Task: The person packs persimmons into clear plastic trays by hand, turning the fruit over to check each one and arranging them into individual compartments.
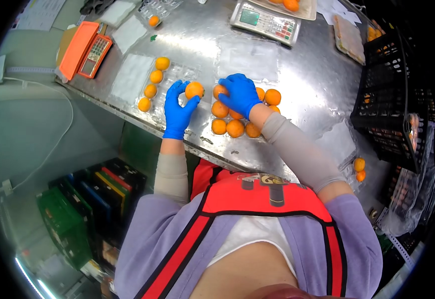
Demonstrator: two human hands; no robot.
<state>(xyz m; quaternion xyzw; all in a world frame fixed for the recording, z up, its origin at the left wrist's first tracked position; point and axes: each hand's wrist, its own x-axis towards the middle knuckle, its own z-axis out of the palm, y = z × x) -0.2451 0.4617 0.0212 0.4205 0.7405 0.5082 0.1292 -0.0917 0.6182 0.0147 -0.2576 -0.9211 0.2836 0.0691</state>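
My left hand (178, 110), in a blue glove, pinches an orange (194, 89) between thumb and fingers above the table. Just left of it, a clear plastic tray (175, 74) has a column of several oranges (150, 90) along its left side. My right hand (241, 93), also gloved in blue, reaches over a second group of oranges (235, 128) set in rows. Its fingers close on an orange (220, 91) at the upper left corner of that group. The hand and forearm hide part of these rows.
A scale (266, 21) stands at the back, with a tray of oranges (291, 5) on top. An orange-coloured scale (85, 52) sits at the left edge. Black crates (384, 94) line the right side. Two loose fruits (359, 164) lie near the right edge of the metal table (307, 74).
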